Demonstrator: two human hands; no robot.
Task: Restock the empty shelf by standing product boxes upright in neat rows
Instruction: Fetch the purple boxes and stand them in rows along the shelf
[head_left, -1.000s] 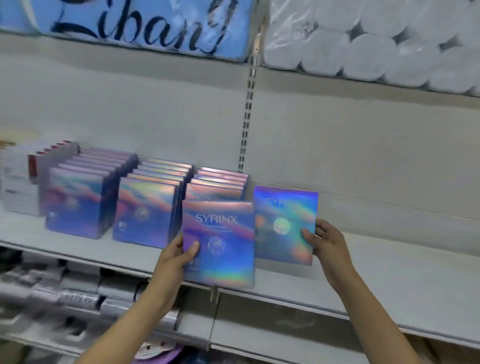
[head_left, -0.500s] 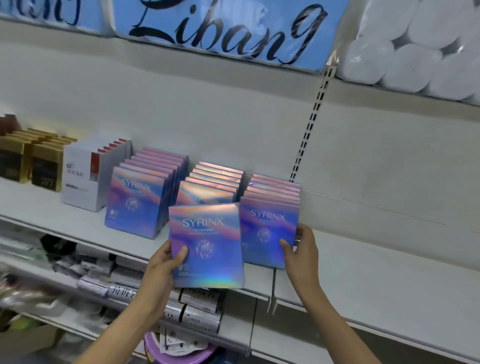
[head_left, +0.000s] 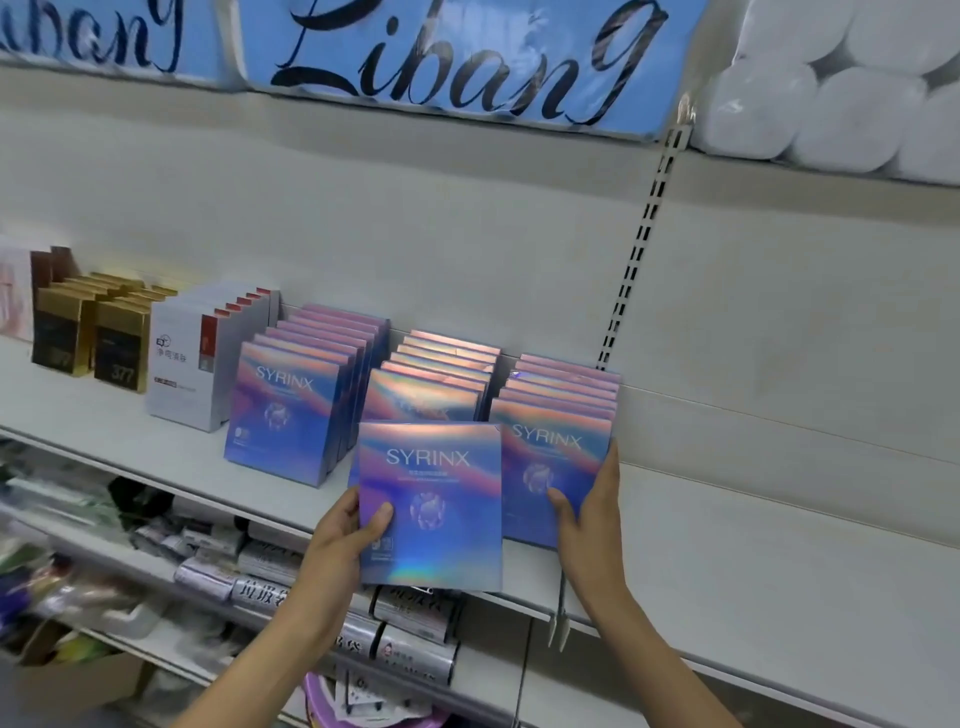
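Left hand (head_left: 337, 545) has its grip on a SYRINX box (head_left: 431, 506), thumb on the front, box upright, held in front of the shelf (head_left: 753, 561) edge. Right hand (head_left: 592, 525) clasps the front box (head_left: 553, 467) of the right row, which stands on the shelf. Two more rows (head_left: 306, 400) stand to the left, w/ white boxes (head_left: 197, 358) & gold boxes (head_left: 88, 332) beyond.

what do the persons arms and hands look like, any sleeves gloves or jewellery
Both forearms are bare for as far as the picture shows them; no sleeve edge comes into view. The left hand and the right hand wear no gloves, and no rings, watch or bracelet show on the visible fingers and wrists. Fingernails look short and unpainted.
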